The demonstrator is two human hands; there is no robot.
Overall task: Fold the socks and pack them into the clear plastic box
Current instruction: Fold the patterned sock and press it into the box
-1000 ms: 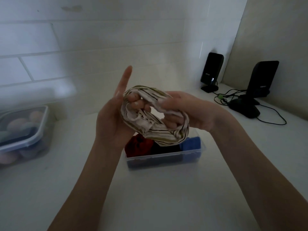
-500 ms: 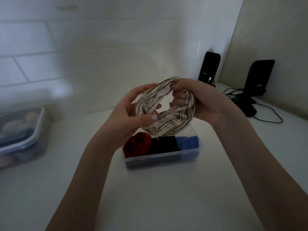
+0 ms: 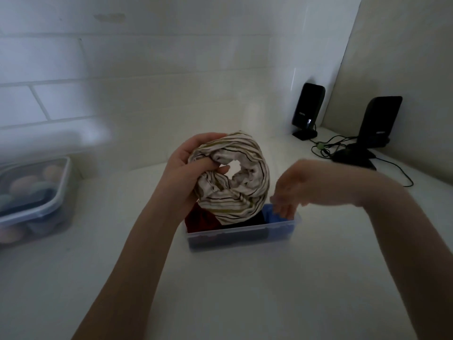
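White counter (image 3: 245, 290), clear plastic box (image 3: 241, 236) of socks, lidded container (image 3: 52, 204) at left, two black speakers (image 3: 307, 110) with cables

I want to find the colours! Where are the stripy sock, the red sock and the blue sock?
stripy sock (image 3: 235, 192): head view, on its lower roll.
red sock (image 3: 199, 220): head view, on its top, in the box.
blue sock (image 3: 268, 212): head view, on its upper edge.

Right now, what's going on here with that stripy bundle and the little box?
A person is packing socks. Their left hand grips a rolled striped sock bundle above the clear plastic box on the white counter. The box already holds a red sock, a dark one and a blue one. The right hand, blurred, reaches down to the blue end of the box, fingers relaxed, holding nothing.
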